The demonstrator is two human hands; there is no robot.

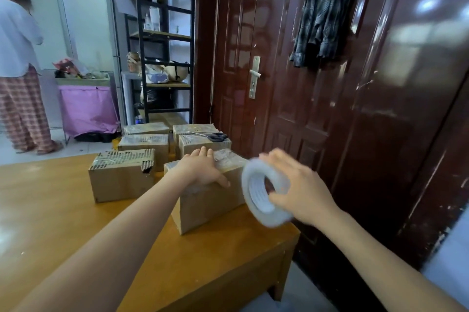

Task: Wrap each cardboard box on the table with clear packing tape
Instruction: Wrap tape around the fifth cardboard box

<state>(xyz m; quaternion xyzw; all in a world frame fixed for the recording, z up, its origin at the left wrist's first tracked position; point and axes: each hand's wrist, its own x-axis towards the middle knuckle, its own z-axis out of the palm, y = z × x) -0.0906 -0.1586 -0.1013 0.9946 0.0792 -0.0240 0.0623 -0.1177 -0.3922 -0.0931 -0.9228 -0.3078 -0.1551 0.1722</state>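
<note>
A cardboard box [210, 200] stands near the right end of the wooden table [63, 210], with clear tape over its top. My left hand [203, 168] presses flat on the box's top, thumb down over the front face. My right hand [302, 189] holds a roll of clear packing tape [261, 192] just right of the box, thumb through the core and fingers over the outside. A second box [119, 177] with torn, taped top sits to the left. Several more taped boxes [144, 144] are stacked behind.
Black-handled scissors [215, 137] lie on a rear box. A dark red door [330, 83] stands close on the right, with a plaid shirt hanging on it. A black metal shelf [162, 39] is behind the boxes. A person [17, 70] stands at far left.
</note>
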